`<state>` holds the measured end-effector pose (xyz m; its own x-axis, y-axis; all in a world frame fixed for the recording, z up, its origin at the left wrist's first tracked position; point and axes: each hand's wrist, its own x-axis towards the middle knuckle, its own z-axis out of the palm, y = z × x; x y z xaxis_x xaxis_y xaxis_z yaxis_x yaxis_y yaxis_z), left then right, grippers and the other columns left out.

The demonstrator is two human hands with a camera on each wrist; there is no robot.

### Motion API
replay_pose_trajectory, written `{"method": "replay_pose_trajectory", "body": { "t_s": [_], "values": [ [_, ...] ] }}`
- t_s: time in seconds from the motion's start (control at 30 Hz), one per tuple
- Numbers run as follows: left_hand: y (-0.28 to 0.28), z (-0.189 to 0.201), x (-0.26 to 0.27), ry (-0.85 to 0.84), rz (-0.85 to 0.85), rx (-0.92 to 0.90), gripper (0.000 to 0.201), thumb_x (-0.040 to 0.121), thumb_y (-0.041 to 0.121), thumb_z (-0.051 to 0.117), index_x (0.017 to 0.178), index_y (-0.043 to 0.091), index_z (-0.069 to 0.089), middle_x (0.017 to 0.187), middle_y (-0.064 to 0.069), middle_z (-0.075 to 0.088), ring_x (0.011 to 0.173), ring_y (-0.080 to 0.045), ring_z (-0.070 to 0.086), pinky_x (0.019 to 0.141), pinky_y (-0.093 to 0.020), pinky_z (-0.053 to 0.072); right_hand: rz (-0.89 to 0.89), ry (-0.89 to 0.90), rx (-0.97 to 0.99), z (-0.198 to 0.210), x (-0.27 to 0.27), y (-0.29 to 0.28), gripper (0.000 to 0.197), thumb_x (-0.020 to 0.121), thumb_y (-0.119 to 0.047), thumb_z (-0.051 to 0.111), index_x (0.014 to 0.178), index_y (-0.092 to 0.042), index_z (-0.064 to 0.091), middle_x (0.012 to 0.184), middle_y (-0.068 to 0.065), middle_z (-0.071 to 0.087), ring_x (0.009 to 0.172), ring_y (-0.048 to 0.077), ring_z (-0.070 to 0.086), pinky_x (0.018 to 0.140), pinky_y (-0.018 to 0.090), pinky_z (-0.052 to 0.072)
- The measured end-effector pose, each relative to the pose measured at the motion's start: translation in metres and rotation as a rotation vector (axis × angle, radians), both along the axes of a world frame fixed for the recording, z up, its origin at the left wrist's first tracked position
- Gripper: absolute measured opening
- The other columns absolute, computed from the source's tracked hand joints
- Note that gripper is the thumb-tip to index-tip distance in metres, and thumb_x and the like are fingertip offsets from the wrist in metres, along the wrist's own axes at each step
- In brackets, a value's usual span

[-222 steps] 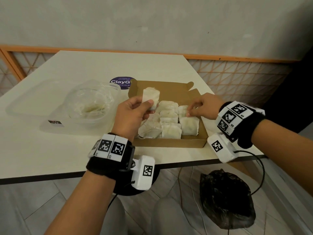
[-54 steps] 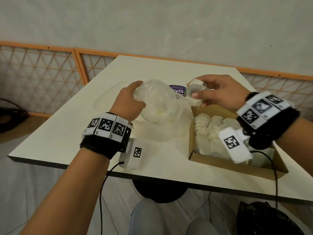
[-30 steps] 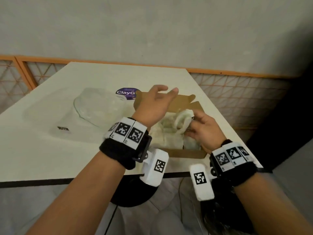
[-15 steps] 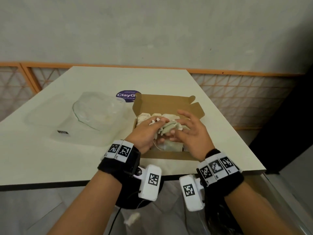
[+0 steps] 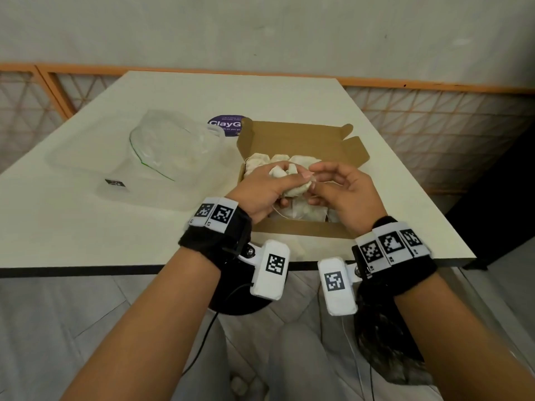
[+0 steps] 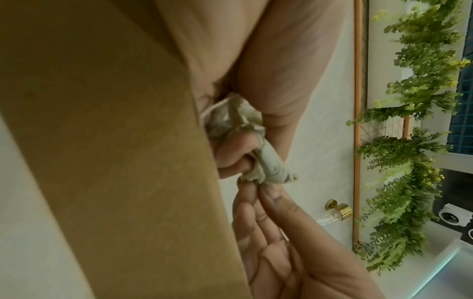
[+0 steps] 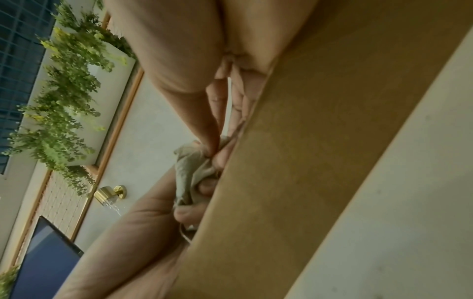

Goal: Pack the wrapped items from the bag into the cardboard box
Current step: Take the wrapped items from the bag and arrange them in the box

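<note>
Pale surface (image 5: 86, 227): cardboard box (image 5: 301, 230) nearly full; both hands' fingers (image 5: 298, 176) pinch one wrapped item (image 5: 295, 189) above it; bag (image 5: 173, 157) at 10 o'clock, contents unclear.

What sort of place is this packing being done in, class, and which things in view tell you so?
Probably a café or small shop, not a home: a plain cream square table beside orange-framed lattice panels, hanging green leafy plants along the wall, and a round purple printed sticker on the tabletop behind the open brown cardboard box.

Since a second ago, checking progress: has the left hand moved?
Yes. The left hand came down from above the cardboard box into it, and now holds a wrapped item.
</note>
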<state>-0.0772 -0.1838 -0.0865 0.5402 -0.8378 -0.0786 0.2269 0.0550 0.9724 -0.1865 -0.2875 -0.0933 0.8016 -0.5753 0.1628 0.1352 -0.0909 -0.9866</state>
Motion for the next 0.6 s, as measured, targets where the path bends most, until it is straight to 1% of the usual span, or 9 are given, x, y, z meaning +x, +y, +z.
{"method": "replay_pose_trajectory", "body": {
  "t_s": [0.07,0.1,0.17,0.2,0.3,0.4,0.47,0.53,0.6],
  "values": [
    [-0.0002,-0.0003,0.0,0.001,-0.002,-0.006,0.008,0.089,0.008,0.06,0.082,0.012,0.059,0.064,0.003,0.065,0.052,-0.003,0.058,0.038,-0.012,0.036,0.022,0.014,-0.047,0.001,-0.0002,0.001,0.029,0.081,0.01,0.06,0.102,-0.011,0.061,0.088,0.009,0.062,0.063,0.007,0.063,0.058,0.017,0.052],
    [-0.0002,-0.0001,-0.0006,0.0,-0.007,-0.005,0.005,0.089,0.011,0.06,0.085,0.012,0.058,0.063,0.004,0.064,0.05,-0.002,0.057,0.037,-0.012,0.036,0.025,0.009,-0.058,0.0013,0.0,0.0017,0.029,0.081,0.011,0.06,0.103,-0.009,0.061,0.084,0.006,0.064,0.062,0.005,0.063,0.056,0.015,0.05],
    [-0.0002,0.0008,-0.0019,-0.004,-0.029,0.001,0.006,0.091,0.017,0.059,0.089,0.011,0.057,0.06,0.006,0.062,0.048,-0.001,0.056,0.038,-0.012,0.037,-0.002,-0.007,-0.065,0.002,0.0008,0.0021,0.022,0.082,0.01,0.059,0.097,-0.007,0.063,0.067,-0.007,0.064,0.055,0.0,0.061,0.052,0.013,0.047],
    [-0.0003,0.0008,-0.002,-0.015,-0.046,0.006,0.008,0.091,0.019,0.059,0.092,0.011,0.057,0.06,0.006,0.062,0.048,-0.001,0.055,0.038,-0.011,0.037,-0.028,-0.008,-0.069,0.0016,0.002,0.0016,0.018,0.083,0.007,0.059,0.091,-0.008,0.065,0.06,-0.01,0.062,0.052,0.0,0.059,0.05,0.013,0.045],
    [-0.0001,-0.0002,-0.0014,-0.061,-0.105,0.002,0.009,0.088,0.012,0.062,0.096,0.013,0.058,0.064,0.003,0.059,0.051,-0.002,0.05,0.038,-0.012,0.034,-0.102,0.002,-0.057,-0.0001,0.0048,-0.0005,0.015,0.088,0.0,0.058,0.083,-0.013,0.064,0.056,-0.007,0.061,0.047,0.002,0.054,0.045,0.015,0.043],
    [-0.0003,-0.0024,0.0014,-0.065,-0.108,-0.008,0.009,0.087,0.007,0.063,0.093,0.013,0.059,0.063,0.002,0.057,0.05,-0.004,0.044,0.036,-0.011,0.031,-0.099,0.024,-0.065,-0.0003,0.0051,-0.0017,0.016,0.089,-0.001,0.057,0.086,-0.015,0.064,0.064,0.001,0.06,0.049,0.001,0.054,0.045,0.015,0.042],
    [-0.0011,-0.0041,0.0027,-0.083,-0.089,0.026,0.004,0.088,0.017,0.063,0.086,0.015,0.06,0.063,0.0,0.053,0.051,-0.007,0.039,0.035,-0.011,0.029,-0.063,0.039,-0.068,0.0006,0.0041,-0.0029,0.019,0.087,-0.001,0.059,0.093,-0.018,0.063,0.07,0.003,0.057,0.053,0.002,0.055,0.047,0.016,0.042],
    [-0.0025,-0.0069,0.0044,-0.107,-0.067,0.074,0.017,0.089,0.031,0.063,0.085,0.015,0.059,0.063,-0.002,0.045,0.053,-0.01,0.033,0.036,-0.012,0.028,-0.023,0.046,-0.057,0.0002,0.0041,-0.0043,0.022,0.085,0.0,0.061,0.094,-0.019,0.065,0.068,0.003,0.054,0.053,0.003,0.053,0.047,0.016,0.041],
    [-0.0033,-0.0091,0.0061,-0.106,-0.068,0.09,0.027,0.086,0.042,0.064,0.091,0.016,0.06,0.066,-0.003,0.042,0.056,-0.012,0.031,0.038,-0.013,0.027,-0.035,0.043,-0.034,-0.0005,0.0054,-0.0046,0.019,0.085,0.002,0.061,0.09,-0.016,0.066,0.063,0.003,0.052,0.051,0.003,0.051,0.046,0.015,0.04]
  ]
}}
